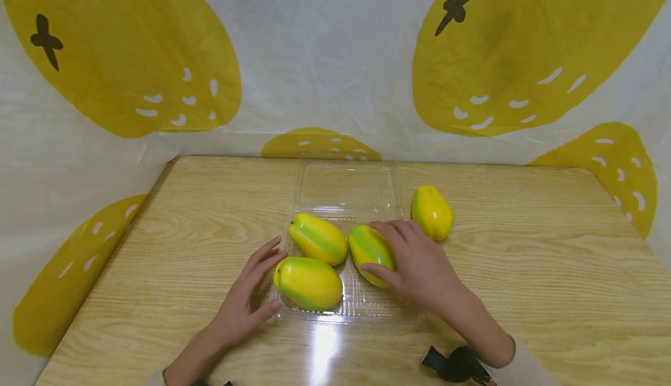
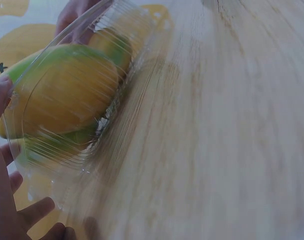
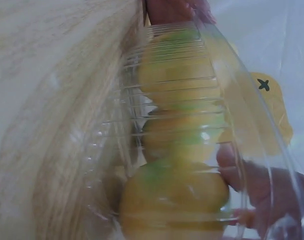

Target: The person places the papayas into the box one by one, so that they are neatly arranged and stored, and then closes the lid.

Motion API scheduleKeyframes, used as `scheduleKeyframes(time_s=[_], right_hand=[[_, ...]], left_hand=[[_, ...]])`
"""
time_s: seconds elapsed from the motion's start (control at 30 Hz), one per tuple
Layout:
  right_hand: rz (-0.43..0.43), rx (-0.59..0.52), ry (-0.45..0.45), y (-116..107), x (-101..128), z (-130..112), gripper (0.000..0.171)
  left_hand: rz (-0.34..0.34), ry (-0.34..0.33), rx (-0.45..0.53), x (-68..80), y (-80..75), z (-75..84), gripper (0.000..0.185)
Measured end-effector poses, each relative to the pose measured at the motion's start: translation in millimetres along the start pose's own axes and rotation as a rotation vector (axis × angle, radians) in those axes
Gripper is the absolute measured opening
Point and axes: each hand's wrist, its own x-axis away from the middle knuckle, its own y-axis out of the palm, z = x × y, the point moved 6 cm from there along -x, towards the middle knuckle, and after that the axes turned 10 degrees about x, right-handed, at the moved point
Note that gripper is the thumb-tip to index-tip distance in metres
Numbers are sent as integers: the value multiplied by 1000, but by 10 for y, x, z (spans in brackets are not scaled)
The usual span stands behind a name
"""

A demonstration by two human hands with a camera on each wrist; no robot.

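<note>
A clear plastic clamshell box lies unfolded on the table, its lid spread toward the back. Inside its left half, two yellow-green papayas lie on their sides, one at the back and one in front. My right hand grips a third papaya in the right half, thumb in front and fingers behind. My left hand is at the box's left edge with fingers spread. In the left wrist view, its thumb touches the clear rim.
Another papaya lies on the wooden table, right of the lid. A black strap shows by the right forearm. Behind the table hangs a white cloth printed with big yellow fruit.
</note>
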Motion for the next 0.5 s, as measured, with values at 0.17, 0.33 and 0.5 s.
scheduleKeyframes(time_s=[0.17, 0.33, 0.5], right_hand=[[-103, 42, 46, 17, 6, 11, 69], [-137, 38, 37, 11, 2, 6, 66], [-119, 37, 18, -2, -7, 6, 60]], left_hand=[[-1, 8, 2, -5, 2, 6, 57], [4, 24, -4, -10, -5, 16, 56], [1, 15, -6, -7, -3, 14, 56]])
